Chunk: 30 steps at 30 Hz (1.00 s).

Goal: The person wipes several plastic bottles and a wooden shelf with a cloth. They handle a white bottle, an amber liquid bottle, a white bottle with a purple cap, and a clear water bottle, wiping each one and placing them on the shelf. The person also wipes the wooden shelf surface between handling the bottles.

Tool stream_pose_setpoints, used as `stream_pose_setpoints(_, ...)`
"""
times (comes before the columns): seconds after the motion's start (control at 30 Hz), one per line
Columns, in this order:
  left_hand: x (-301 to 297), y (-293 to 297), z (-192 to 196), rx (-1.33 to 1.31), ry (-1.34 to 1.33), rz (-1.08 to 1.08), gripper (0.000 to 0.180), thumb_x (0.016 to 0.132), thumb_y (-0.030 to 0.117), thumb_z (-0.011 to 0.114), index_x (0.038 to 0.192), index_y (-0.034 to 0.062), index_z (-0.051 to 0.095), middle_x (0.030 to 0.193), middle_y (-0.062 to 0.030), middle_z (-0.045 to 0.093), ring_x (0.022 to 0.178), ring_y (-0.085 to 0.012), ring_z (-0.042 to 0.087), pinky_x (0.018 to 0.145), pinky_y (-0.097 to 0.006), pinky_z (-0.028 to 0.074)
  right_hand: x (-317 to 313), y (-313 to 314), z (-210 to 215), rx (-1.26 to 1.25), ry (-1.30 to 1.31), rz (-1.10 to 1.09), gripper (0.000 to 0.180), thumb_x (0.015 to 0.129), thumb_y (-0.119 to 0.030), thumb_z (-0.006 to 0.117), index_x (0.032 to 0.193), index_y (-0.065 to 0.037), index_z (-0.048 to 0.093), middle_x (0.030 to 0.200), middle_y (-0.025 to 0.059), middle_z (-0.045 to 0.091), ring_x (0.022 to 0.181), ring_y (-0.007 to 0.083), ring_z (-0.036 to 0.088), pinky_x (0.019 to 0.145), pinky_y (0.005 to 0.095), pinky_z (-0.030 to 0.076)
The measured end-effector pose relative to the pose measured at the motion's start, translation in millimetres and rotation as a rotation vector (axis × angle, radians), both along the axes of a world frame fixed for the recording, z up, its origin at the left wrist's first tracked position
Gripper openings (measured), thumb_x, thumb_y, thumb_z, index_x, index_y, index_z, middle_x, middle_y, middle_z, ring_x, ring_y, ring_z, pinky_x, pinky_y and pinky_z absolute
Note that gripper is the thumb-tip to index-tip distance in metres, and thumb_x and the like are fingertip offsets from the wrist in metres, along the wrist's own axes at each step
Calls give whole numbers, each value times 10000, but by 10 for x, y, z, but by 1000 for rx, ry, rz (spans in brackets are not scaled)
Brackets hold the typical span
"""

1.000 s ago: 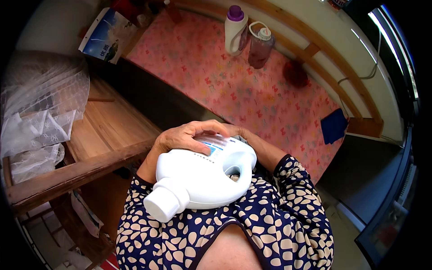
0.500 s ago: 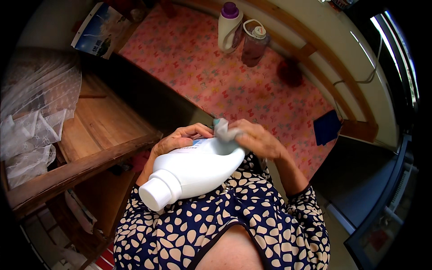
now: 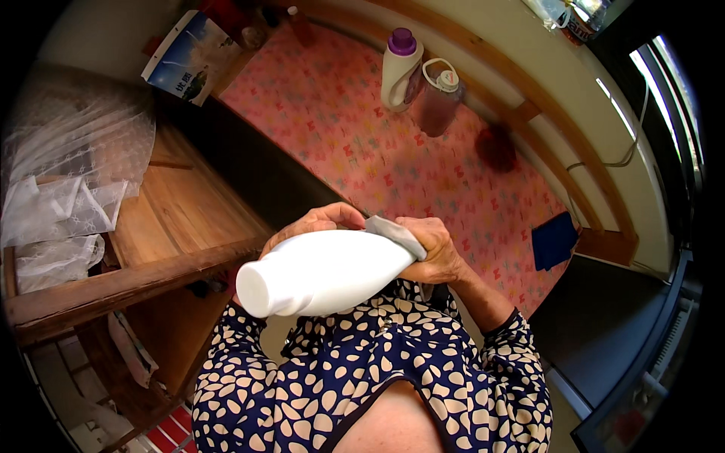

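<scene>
A large white plastic bottle (image 3: 336,268) lies tilted in front of my chest, its white cap (image 3: 254,290) toward the lower left. My left hand (image 3: 321,219) is curled behind the bottle's far side and holds it; part of the palm is hidden. At the base end, my right hand (image 3: 433,249) grips a grey cloth (image 3: 394,232) that lies pressed along the bottle's edge. The side of the bottle facing up is plain and smooth.
A table with a pink patterned cover (image 3: 332,136) bears a white bottle with a purple cap (image 3: 401,72), a clear jug (image 3: 439,102) and a dark blue item (image 3: 553,241). Left stands a wooden cabinet (image 3: 181,219) with white lace (image 3: 75,158). A blue bag (image 3: 190,59) sits behind.
The bottle has been turned, so its handle opening and label no longer show. The bunched cloth now lies flatter along the base, with my right hand closed around that end.
</scene>
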State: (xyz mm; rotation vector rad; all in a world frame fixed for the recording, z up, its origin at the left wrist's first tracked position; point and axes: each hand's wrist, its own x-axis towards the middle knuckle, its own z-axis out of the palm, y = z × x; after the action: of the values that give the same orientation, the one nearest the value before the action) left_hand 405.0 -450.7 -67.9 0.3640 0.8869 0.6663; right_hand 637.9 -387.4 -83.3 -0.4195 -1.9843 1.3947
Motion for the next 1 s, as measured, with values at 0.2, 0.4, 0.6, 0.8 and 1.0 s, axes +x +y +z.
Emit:
stream_pose_setpoints(0.2,-20,235,-131,114,-33,-27,395,889,235,609,1202,37,474,1157,-113,565,991,-184,610,841,-315,514,21,358,253,19,57,24,336,585,-77,677,905,14,626,730,97,613,633,203,623,611,307,493)
stream_pose_setpoints(0.4,257,287,-64,157,-45,128,396,889,241,607,1201,36,476,1154,-112,567,992,-184,609,843,-314,513,74,733,544,66,73,-123,318,597,-90,704,881,3,595,766,110,627,673,197,627,639,313,487)
stream_pose_setpoints(0.6,662,312,-146,182,-59,292,397,890,247,605,1201,35,479,1150,-110,568,993,-183,608,846,-314,511,-82,676,410,-61,158,-440,447,678,-70,697,1086,0,528,983,157,581,899,259,587,775,354,467)
stream_pose_setpoints(0.8,850,277,-192,195,-67,362,399,891,253,604,1201,34,481,1147,-109,570,994,-183,607,848,-313,510,10,102,287,249,119,-674,457,755,-177,588,1154,39,533,1188,182,482,1077,338,410,977,431,289)
stream_pose_setpoints(1.0,885,116,-186,195,-57,423,400,891,259,602,1201,34,484,1144,-108,572,994,-183,606,850,-313,508,119,134,406,462,-57,-458,242,796,-214,553,921,-39,666,968,62,605,997,250,476,879,405,318)
